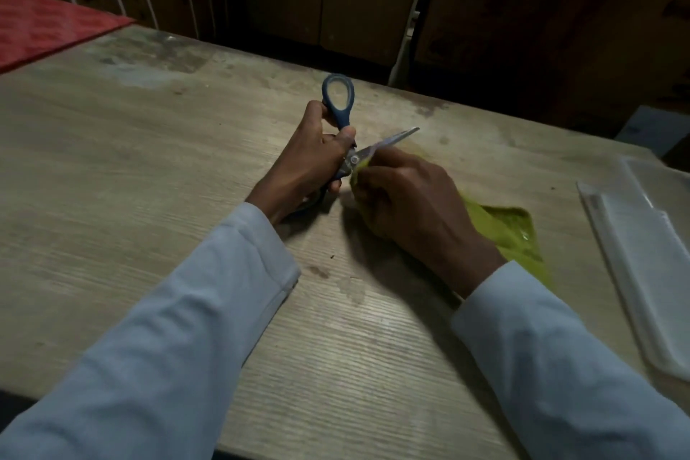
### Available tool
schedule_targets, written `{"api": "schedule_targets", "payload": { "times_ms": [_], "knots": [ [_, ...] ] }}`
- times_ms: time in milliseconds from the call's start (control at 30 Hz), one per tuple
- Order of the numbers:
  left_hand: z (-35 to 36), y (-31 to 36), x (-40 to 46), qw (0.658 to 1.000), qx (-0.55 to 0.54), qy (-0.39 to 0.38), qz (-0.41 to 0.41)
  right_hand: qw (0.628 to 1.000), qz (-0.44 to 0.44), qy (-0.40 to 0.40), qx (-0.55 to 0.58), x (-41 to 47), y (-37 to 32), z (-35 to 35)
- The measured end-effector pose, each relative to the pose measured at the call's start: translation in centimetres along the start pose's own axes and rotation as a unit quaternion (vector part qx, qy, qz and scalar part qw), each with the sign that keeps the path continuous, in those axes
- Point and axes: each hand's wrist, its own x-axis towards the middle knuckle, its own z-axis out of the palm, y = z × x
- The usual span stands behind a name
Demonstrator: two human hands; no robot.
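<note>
The left hand (310,161) grips a pair of blue-handled, steel-bladed scissors (341,112). Its fingers are curled round the lower handle, which is mostly hidden under the palm, and the thumb presses on the shank just below the other handle. That free oval loop stands up above the knuckles with no finger through it. From the pivot, just to the right of this hand's fingertips, one pale blade slants up and to the right, passing over the knuckles of the right hand (407,198). The handles are spread well apart; the second blade cannot be made out.

The right hand lies just beside the left, nearly touching it at the pivot. Its fingers are curled and pinch the near end of a soft, yellow-green plastic pouch (511,231), holding that end up against the scissors' pivot. The rest of the pouch runs under the palm and comes out past the wrist on the hand's right, lying flat on the worn, pale wooden table (149,161).

Both forearms wear light blue sleeves (186,310). Well to the right of the right hand lie clear plastic sleeves (642,258), flat on the table. Far to the left of the left hand, at the table's back corner, is a red patterned cloth (44,26).
</note>
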Motion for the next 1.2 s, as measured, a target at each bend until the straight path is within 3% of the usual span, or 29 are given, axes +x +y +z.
{"api": "schedule_targets", "payload": {
  "times_ms": [167,300,467,567,700,833,933,1067,1133,1200],
  "knots": [
    [0.1,0.2,-0.1,1.0,0.002,0.002,0.009,0.993,0.022,-0.117,-0.019,0.0,0.7,-1.9],
    [0.0,0.1,-0.2,1.0,0.01,0.002,0.011,0.999,-0.001,0.036,0.039,1.2,1.1,-1.5],
    [-0.1,-0.1,0.1,1.0,0.011,0.008,-0.01,1.0,-0.022,0.001,0.003,0.2,0.5,0.8],
    [-0.1,-0.1,0.1,1.0,0.014,0.008,-0.013,0.998,-0.019,-0.005,0.055,-0.9,1.7,0.0],
    [0.0,-0.2,0.1,1.0,0.026,0.013,-0.01,0.985,0.021,0.118,0.125,-0.9,1.5,0.5],
    [0.1,-0.2,0.0,1.0,0.025,0.006,0.008,0.993,0.001,0.112,0.028,-0.1,0.3,2.9],
    [-0.1,-0.2,0.0,1.0,0.017,0.002,0.009,0.988,0.046,0.135,0.062,0.3,0.7,3.3],
    [0.1,-0.1,-0.2,1.0,0.02,0.005,0.021,0.947,0.175,0.24,0.121,0.8,3.0,2.4],
    [0.2,0.0,-0.3,0.999,0.028,0.007,0.021,0.954,0.139,0.238,0.123,0.3,2.4,2.4],
    [0.2,0.1,-0.3,0.999,0.031,0.006,0.021,0.977,0.069,0.181,0.094,-0.5,1.2,2.9]
  ]
}}
